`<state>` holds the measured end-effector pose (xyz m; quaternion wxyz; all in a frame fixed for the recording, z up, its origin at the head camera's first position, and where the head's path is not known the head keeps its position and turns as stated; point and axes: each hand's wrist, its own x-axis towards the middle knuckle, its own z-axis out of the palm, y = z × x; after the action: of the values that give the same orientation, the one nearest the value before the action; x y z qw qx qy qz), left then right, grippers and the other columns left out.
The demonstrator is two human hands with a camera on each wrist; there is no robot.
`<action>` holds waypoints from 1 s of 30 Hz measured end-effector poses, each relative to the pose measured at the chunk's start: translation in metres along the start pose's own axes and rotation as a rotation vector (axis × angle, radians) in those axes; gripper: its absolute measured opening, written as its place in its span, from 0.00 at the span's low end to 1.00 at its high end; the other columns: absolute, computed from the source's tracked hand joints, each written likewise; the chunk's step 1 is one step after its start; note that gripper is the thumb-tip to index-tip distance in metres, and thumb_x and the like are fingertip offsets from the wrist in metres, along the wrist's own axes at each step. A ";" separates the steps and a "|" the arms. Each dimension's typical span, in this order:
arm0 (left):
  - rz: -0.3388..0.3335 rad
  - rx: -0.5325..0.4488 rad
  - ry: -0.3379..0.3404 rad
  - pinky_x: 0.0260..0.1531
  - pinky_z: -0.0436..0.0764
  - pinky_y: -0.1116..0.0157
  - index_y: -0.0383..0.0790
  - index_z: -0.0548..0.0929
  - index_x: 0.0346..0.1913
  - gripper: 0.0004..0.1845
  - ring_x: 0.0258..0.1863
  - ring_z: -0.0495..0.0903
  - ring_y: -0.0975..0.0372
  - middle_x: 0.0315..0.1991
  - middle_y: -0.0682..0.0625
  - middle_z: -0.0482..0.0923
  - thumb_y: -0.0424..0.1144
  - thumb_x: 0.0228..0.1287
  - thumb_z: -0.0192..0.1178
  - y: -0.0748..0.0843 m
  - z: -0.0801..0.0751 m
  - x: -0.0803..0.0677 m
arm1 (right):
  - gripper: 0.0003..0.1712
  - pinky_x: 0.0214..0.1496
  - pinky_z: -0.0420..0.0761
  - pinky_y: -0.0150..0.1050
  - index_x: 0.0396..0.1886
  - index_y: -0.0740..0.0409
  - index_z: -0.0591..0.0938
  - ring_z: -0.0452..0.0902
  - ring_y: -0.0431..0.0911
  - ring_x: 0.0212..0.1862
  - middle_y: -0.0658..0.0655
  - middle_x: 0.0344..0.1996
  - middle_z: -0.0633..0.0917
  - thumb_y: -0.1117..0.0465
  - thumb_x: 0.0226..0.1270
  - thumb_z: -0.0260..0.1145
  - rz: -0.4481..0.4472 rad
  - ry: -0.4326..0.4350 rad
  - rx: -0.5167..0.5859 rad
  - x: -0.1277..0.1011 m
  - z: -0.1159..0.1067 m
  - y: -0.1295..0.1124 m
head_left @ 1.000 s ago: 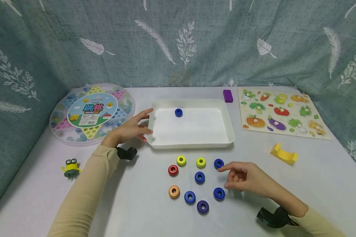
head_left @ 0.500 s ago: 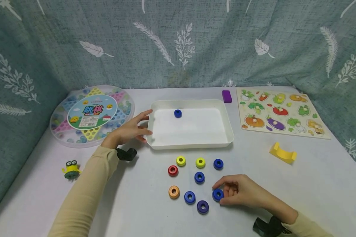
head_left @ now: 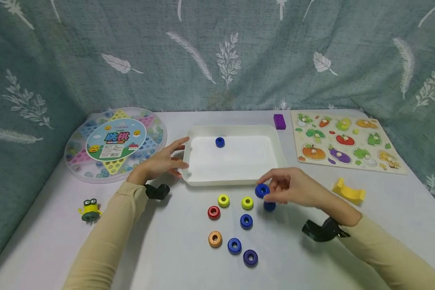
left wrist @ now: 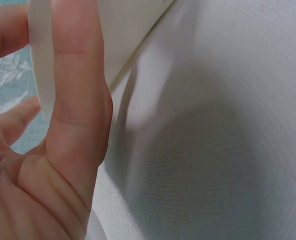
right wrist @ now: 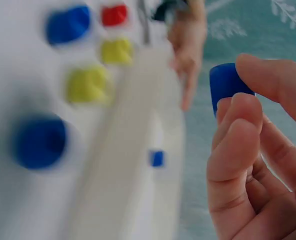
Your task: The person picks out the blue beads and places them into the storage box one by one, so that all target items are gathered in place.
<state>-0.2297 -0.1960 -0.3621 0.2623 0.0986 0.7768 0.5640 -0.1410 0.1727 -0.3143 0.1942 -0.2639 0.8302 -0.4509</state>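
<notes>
My right hand (head_left: 267, 192) pinches a blue ring (head_left: 262, 190) between thumb and fingertips, lifted just off the table in front of the white tray (head_left: 235, 181). The right wrist view shows that blue ring (right wrist: 227, 85) in my fingertips (right wrist: 248, 112). One blue ring (head_left: 220, 141) lies in the tray. Loose on the table are two yellow rings (head_left: 223, 200), a red ring (head_left: 214, 212), an orange ring (head_left: 215, 238), a purple ring (head_left: 250, 257) and three blue ones, one (head_left: 269, 206) partly under my hand. My left hand (head_left: 163, 161) rests with straight fingers against the tray's left wall (left wrist: 40, 75).
A round Chinese-checkers box (head_left: 114, 141) sits at the left with a small minion toy (head_left: 90, 208) in front of it. A purple block (head_left: 279, 121), a vegetable puzzle board (head_left: 344, 141) and a yellow curved block (head_left: 348, 191) are at the right. A curtain closes off the back.
My right hand came down on the blue ring at the cluster's lower right, gripped it, and lifted it up toward the tray's front edge. My left hand stayed at the tray.
</notes>
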 end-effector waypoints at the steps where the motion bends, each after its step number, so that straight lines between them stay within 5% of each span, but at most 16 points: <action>1: 0.000 0.000 -0.002 0.34 0.82 0.58 0.55 0.44 0.76 0.47 0.50 0.74 0.49 0.73 0.41 0.42 0.29 0.62 0.59 0.000 0.000 0.000 | 0.18 0.22 0.73 0.32 0.49 0.64 0.80 0.71 0.43 0.22 0.54 0.24 0.79 0.64 0.59 0.70 0.002 0.023 -0.009 0.008 -0.007 -0.004; 9: 0.006 0.009 -0.011 0.35 0.83 0.58 0.53 0.43 0.76 0.48 0.52 0.72 0.47 0.73 0.40 0.42 0.29 0.61 0.60 0.000 0.001 0.000 | 0.20 0.28 0.78 0.37 0.53 0.61 0.80 0.75 0.47 0.25 0.57 0.27 0.81 0.61 0.61 0.68 0.089 0.176 -0.062 0.076 -0.051 -0.013; 16: 0.000 0.009 0.005 0.35 0.83 0.58 0.54 0.43 0.76 0.48 0.49 0.74 0.49 0.73 0.40 0.42 0.29 0.61 0.61 -0.002 0.000 0.000 | 0.21 0.35 0.80 0.45 0.53 0.59 0.80 0.77 0.57 0.31 0.59 0.27 0.82 0.58 0.60 0.69 0.237 0.240 -0.024 0.125 -0.056 0.008; 20: 0.009 0.004 -0.004 0.35 0.82 0.58 0.53 0.43 0.76 0.48 0.47 0.75 0.50 0.73 0.39 0.41 0.29 0.61 0.60 -0.002 0.000 -0.001 | 0.21 0.37 0.80 0.45 0.52 0.60 0.80 0.78 0.55 0.30 0.63 0.28 0.82 0.58 0.60 0.70 0.292 0.239 -0.021 0.142 -0.051 0.026; 30: 0.017 -0.017 -0.008 0.35 0.82 0.59 0.52 0.42 0.76 0.48 0.45 0.75 0.51 0.74 0.40 0.39 0.29 0.61 0.60 0.000 0.001 -0.002 | 0.20 0.29 0.79 0.35 0.50 0.61 0.81 0.76 0.42 0.22 0.54 0.22 0.80 0.59 0.58 0.71 0.382 0.214 -0.093 0.159 -0.040 0.043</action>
<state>-0.2274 -0.1968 -0.3618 0.2616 0.1050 0.7700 0.5724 -0.2999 0.1207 -0.3436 0.1743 -0.0612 0.9010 -0.3926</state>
